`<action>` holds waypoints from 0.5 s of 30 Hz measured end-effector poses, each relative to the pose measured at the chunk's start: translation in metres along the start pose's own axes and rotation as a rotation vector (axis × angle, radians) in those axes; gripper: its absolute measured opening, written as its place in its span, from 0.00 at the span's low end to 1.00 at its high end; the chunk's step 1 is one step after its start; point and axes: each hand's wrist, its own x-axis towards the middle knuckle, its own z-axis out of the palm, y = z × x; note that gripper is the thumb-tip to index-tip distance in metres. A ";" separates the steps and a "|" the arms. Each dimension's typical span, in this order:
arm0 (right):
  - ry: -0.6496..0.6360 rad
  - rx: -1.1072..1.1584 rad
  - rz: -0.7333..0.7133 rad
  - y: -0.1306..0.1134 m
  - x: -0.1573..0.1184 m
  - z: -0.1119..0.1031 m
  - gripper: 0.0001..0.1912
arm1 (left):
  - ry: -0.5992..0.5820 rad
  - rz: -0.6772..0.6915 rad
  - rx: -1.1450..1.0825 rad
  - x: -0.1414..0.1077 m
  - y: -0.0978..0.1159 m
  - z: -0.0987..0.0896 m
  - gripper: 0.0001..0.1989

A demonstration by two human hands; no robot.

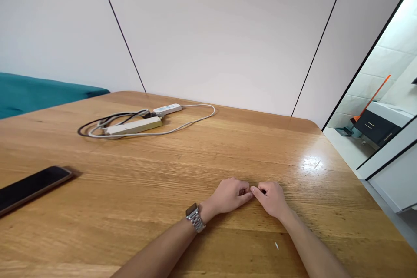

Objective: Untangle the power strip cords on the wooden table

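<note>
Nearest, the left hand, with a watch on its wrist, and the right hand rest loosely curled on the table, thumb tips meeting, and whether anything small is pinched there I cannot tell; a white sliver lies just beside the right forearm. Past them, at the left edge, lies a phone, and farther back a power strip sits among looped cables near the wall.

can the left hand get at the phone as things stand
Probably yes: the left hand looks empty, and nothing stands on the table between it and the phone.
</note>
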 end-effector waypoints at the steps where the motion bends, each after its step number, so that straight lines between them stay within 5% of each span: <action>1: 0.001 -0.001 0.000 0.000 0.000 0.000 0.23 | 0.000 -0.001 0.001 0.000 0.000 0.000 0.20; 15: -0.003 -0.013 0.011 -0.002 0.000 -0.001 0.23 | 0.012 -0.001 0.000 -0.001 0.001 -0.001 0.19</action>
